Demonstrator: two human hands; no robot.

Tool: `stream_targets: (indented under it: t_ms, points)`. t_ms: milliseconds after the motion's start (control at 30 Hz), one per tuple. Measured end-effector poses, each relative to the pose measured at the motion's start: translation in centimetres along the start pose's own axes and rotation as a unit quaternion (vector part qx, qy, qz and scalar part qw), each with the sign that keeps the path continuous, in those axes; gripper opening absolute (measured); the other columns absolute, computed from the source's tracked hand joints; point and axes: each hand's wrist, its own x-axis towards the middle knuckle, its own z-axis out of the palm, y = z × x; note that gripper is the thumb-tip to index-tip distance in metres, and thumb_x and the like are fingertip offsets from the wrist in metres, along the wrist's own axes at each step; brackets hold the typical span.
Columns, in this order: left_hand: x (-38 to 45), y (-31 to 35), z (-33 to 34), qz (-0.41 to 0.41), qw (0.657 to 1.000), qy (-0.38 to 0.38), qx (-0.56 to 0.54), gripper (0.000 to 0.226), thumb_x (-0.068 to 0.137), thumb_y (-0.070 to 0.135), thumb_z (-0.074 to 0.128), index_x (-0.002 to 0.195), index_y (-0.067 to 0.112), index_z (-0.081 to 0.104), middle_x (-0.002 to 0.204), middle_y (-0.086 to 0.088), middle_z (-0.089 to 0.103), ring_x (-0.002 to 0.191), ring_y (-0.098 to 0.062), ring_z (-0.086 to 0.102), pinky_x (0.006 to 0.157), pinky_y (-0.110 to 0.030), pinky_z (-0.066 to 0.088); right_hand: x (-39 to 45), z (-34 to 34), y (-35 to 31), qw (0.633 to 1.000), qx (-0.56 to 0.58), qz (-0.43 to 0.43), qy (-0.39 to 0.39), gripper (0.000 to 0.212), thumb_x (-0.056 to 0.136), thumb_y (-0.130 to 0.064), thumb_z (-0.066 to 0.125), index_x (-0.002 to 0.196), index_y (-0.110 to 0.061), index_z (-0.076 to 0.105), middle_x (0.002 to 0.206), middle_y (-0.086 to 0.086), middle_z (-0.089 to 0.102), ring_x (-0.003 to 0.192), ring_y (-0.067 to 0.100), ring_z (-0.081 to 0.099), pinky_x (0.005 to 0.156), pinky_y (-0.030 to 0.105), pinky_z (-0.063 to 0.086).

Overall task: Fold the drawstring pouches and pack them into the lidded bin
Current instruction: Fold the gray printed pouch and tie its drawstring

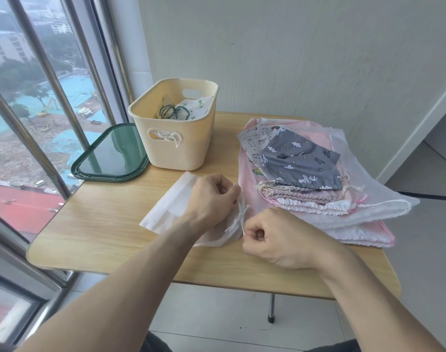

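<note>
A white drawstring pouch lies flat on the wooden table in front of me. My left hand rests on its gathered end and pinches one white cord. My right hand pinches the other cord just right of the pouch mouth. The cream bin stands open at the back, with a folded pouch and dark green cords inside. Its dark green lid lies flat to the bin's left. A pile of pouches, pink, white and grey printed, sits at the right.
A window with metal bars runs along the table's left edge. A grey wall stands behind the table. A white cord hangs out of the bin's front handle slot. One table leg shows below the front edge.
</note>
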Motion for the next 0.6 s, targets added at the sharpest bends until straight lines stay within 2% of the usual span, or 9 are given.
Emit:
stream_targets:
  t_ms: [67,133,233,300,400,500,600]
  points:
    - [0.2,0.0,-0.3,-0.007,1.000,-0.011,-0.004,0.023,0.093,0.023,0.064,0.073,0.013,0.058,0.055,0.002,0.065,0.044,-0.014,0.057,0.049,-0.026,0.045,0.1,0.1,0.3,0.998,0.057,0.016,0.010,0.033,0.089,-0.016,0.060,0.058,-0.009,0.049,0.052,-0.008,0.041,0.050,0.005,0.037,0.051,0.018,0.032]
    - [0.0,0.3,-0.5,-0.005,1.000,-0.016,0.011,0.024,0.097,0.028,0.058,0.081,0.011,0.056,0.060,0.000,0.066,0.046,-0.015,0.057,0.049,-0.026,0.044,0.3,0.1,0.7,0.993,0.105,0.044,0.031,0.034,0.093,-0.020,0.060,0.059,-0.014,0.055,0.053,-0.007,0.051,0.044,0.003,0.042,0.049,0.017,0.036]
    - [-0.4,1.1,-0.6,0.004,0.999,-0.025,0.021,0.030,0.101,0.032,0.050,0.088,0.005,0.055,0.063,-0.001,0.067,0.045,-0.012,0.057,0.045,-0.021,0.042,0.5,-0.1,0.7,0.986,0.149,0.068,0.045,0.036,0.094,-0.029,0.062,0.062,-0.015,0.057,0.061,0.005,0.059,0.036,0.010,0.044,0.043,0.028,0.043]
    - [-0.9,1.3,-0.7,0.017,0.998,-0.037,0.037,0.032,0.101,0.032,0.052,0.088,0.003,0.058,0.058,0.003,0.065,0.042,-0.007,0.056,0.045,-0.019,0.042,0.5,0.1,0.6,0.988,0.127,0.069,0.056,0.042,0.092,-0.041,0.066,0.063,-0.012,0.056,0.058,0.005,0.057,0.038,0.011,0.045,0.044,0.029,0.043]
    - [-1.2,1.4,-0.9,0.026,0.999,-0.030,0.030,0.031,0.100,0.032,0.053,0.088,0.004,0.058,0.058,0.005,0.064,0.044,-0.005,0.057,0.048,-0.019,0.044,0.7,0.6,0.3,0.994,0.024,0.060,0.093,0.053,0.086,-0.057,0.068,0.059,-0.013,0.054,0.050,-0.007,0.051,0.049,0.006,0.047,0.052,0.022,0.037]
    - [-1.2,1.7,-1.0,-0.001,0.999,-0.001,-0.033,0.025,0.101,0.028,0.054,0.089,0.006,0.053,0.061,0.000,0.064,0.039,-0.006,0.051,0.042,-0.018,0.039,0.8,1.2,0.0,0.995,0.005,0.037,0.091,0.050,0.096,-0.049,0.058,0.064,-0.011,0.060,0.057,-0.002,0.060,0.056,0.011,0.052,0.063,0.033,0.045]
    - [-1.0,1.7,-1.3,-0.065,0.992,0.016,-0.107,0.018,0.101,0.020,0.056,0.093,0.005,0.052,0.059,-0.007,0.060,0.033,-0.008,0.045,0.037,-0.017,0.034,0.5,1.4,-0.3,0.997,0.019,0.012,0.076,0.046,0.102,-0.040,0.051,0.068,-0.010,0.062,0.062,0.002,0.061,0.060,0.014,0.053,0.067,0.035,0.046]
